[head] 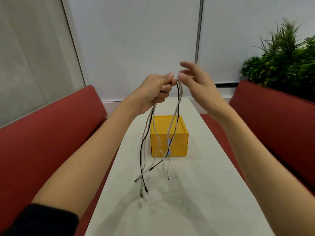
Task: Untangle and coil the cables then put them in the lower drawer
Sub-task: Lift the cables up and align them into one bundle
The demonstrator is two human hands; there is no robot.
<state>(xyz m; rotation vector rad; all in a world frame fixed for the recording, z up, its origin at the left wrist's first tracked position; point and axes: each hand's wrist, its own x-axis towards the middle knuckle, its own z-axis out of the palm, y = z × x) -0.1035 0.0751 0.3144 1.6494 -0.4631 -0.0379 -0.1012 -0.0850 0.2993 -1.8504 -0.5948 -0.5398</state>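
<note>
Head view, single frame.

- Left hand (158,90): raised over the table, fingers clenched round a bundle of cables (178,99) at its top bend.
- Cables: several white and one black. They fold over just beside the left thumb and hang in two groups, one out of the bottom of the fist and one from the bend. The strands cross in front of the yellow drawer box (163,128). The plug ends dangle over the white table (196,210), with their shadows on the surface below.
- Right hand (196,82): motion-blurred, fingers spread and relaxed, grasping nothing. It is just beside the top bend of the cables; contact with them cannot be told.
- Drawer box: two tiers, standing mid-table beyond the hanging ends. The lower drawer (178,150) sits closed, with small blue tabs at the fronts partly behind the strands.
- Surroundings: red bench (51,126) to the left, a second one to the right, and a green plant (281,57) behind the right one. A black sleeve (42,220) shows at the left upper arm.
</note>
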